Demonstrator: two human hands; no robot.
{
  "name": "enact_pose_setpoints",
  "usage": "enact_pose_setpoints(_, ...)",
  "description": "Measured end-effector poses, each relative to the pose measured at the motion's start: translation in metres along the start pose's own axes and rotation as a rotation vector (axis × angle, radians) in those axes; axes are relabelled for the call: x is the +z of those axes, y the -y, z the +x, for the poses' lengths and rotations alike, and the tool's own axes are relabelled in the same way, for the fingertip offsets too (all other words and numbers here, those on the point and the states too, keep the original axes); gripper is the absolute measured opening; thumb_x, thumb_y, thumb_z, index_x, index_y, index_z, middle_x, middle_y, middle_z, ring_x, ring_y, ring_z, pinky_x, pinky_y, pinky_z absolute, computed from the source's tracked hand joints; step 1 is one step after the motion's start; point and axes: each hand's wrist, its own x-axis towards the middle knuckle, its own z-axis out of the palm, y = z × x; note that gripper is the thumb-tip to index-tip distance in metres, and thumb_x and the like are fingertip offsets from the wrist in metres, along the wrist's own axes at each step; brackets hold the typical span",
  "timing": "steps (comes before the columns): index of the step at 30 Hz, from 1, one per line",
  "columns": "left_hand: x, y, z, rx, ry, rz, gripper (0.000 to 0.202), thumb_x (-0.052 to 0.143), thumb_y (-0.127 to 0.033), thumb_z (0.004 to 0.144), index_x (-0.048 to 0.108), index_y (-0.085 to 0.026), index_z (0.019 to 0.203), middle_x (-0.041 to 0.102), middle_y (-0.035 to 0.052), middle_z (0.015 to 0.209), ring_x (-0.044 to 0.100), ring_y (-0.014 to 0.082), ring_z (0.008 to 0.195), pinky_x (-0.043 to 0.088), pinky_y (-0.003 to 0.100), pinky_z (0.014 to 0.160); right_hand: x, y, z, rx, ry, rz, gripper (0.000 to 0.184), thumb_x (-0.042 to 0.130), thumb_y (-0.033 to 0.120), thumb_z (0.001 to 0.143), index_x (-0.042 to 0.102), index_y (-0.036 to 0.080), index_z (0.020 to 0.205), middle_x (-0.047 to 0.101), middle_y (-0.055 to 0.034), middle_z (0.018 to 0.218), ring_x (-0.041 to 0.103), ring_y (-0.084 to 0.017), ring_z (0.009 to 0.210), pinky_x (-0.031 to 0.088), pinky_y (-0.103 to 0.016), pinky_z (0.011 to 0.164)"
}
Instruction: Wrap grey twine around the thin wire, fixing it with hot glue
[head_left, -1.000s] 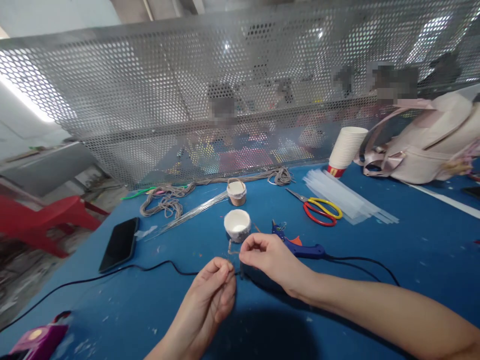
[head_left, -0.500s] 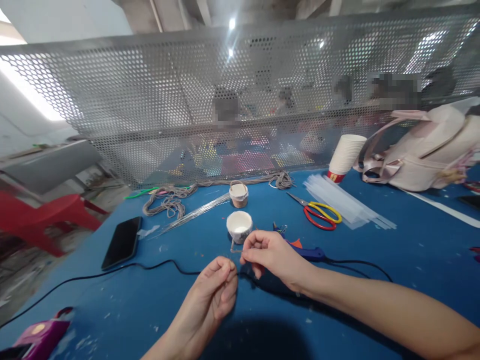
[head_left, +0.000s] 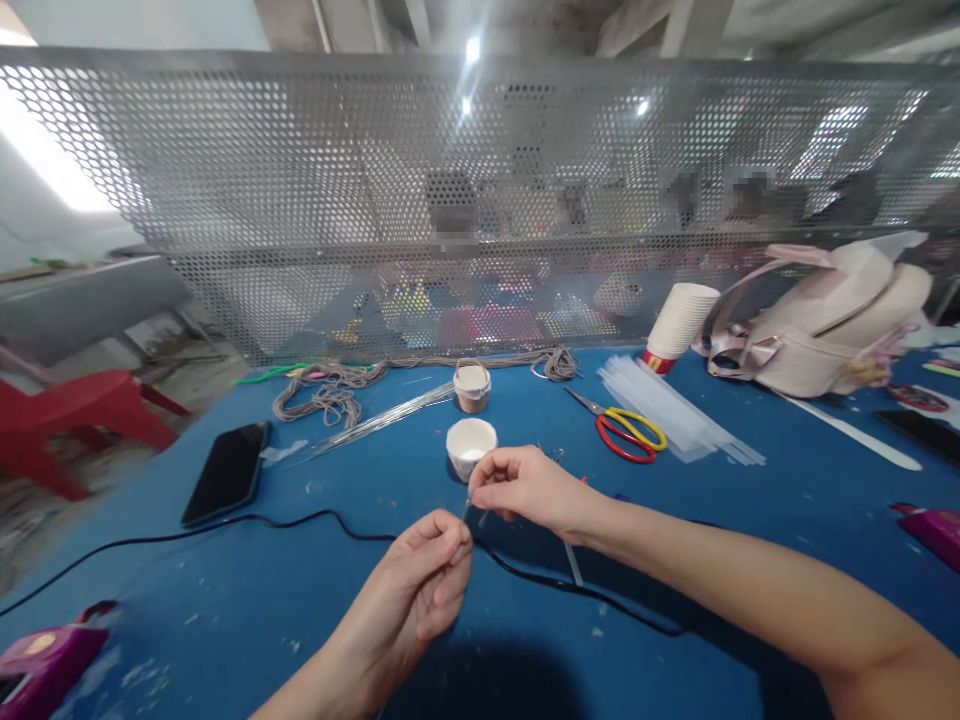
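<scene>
My left hand (head_left: 431, 580) is closed, thumb against the bent fingers in a pinch. Just beyond it, my right hand (head_left: 521, 492) pinches with thumb and forefinger. A thin pale strand (head_left: 468, 508) runs between the two sets of fingertips; its material is too fine to tell. Right behind my right fingers stands a small white-lined cup (head_left: 471, 442). Farther back is a brown-and-white cup (head_left: 472, 388) with a loop on top. Under my right wrist a translucent stick (head_left: 574, 563) shows, and my forearm hides most of a blue tool.
Scissors (head_left: 626, 430) lie beside translucent strips (head_left: 675, 410). Paper cups (head_left: 679, 325) and a pale backpack (head_left: 817, 320) stand at the right. Silver wires (head_left: 382, 418), grey cord (head_left: 322, 392) and a phone (head_left: 227, 472) lie left. A black cable (head_left: 315, 515) crosses the table. A perforated screen (head_left: 337, 200) stands behind.
My right hand has shifted slightly left and closer above my left fingertips. The bent piece at its fingertips now appears as a strand between both hands. The view has also shifted.
</scene>
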Motion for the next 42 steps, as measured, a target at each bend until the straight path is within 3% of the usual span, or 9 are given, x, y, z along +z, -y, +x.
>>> enact_pose_setpoints(10,-0.002,0.003,0.001,-0.028,0.066,0.010,0.025,0.076,-0.031,0.067,0.056,-0.015,0.064,0.039,-0.0082,0.043,0.018,0.0002,0.034,0.014,0.011,0.029,0.001,0.004,0.003,0.059,0.072,0.051,0.006,0.065,0.017,0.062,0.062,0.014,0.067,0.054,0.0053,0.057,0.043,-0.006,0.050,0.032,-0.020,0.049)
enact_pose_setpoints(18,-0.001,0.004,0.000,0.039,-0.018,0.121,0.027,0.075,-0.037,0.067,0.057,-0.016,0.068,0.049,-0.0047,0.039,0.033,0.0035,0.028,0.023,0.015,0.031,0.005,0.001,0.005,0.057,0.092,0.093,0.007,0.067,0.018,0.061,0.062,0.014,0.065,0.052,0.0056,0.053,0.042,-0.006,0.049,0.031,-0.020,0.048)
enact_pose_setpoints(25,0.002,-0.008,-0.002,0.097,-0.092,0.259,0.024,0.079,-0.033,0.062,0.065,-0.013,0.065,0.059,0.0009,0.048,0.050,0.0099,0.045,0.042,0.021,0.046,0.001,0.003,0.001,0.065,0.067,0.084,0.012,0.070,0.022,0.059,0.063,0.014,0.065,0.054,0.0048,0.056,0.043,-0.007,0.051,0.032,-0.021,0.050)
enact_pose_setpoints(33,0.009,-0.016,-0.004,0.173,-0.158,0.403,0.021,0.078,-0.030,0.063,0.067,-0.013,0.063,0.059,0.0015,0.049,0.053,0.0131,0.046,0.042,0.025,0.049,-0.001,0.004,-0.002,0.052,0.053,0.081,0.011,0.070,0.022,0.059,0.064,0.014,0.065,0.056,0.0044,0.057,0.044,-0.007,0.052,0.033,-0.021,0.051)
enact_pose_setpoints(42,0.004,-0.022,0.002,0.187,-0.175,0.581,0.024,0.073,-0.036,0.068,0.067,-0.013,0.066,0.063,0.0043,0.053,0.055,0.0137,0.046,0.042,0.023,0.046,-0.005,-0.001,-0.003,0.027,0.022,0.051,0.009,0.067,0.021,0.062,0.063,0.014,0.066,0.055,0.0040,0.057,0.043,-0.007,0.051,0.033,-0.021,0.051)
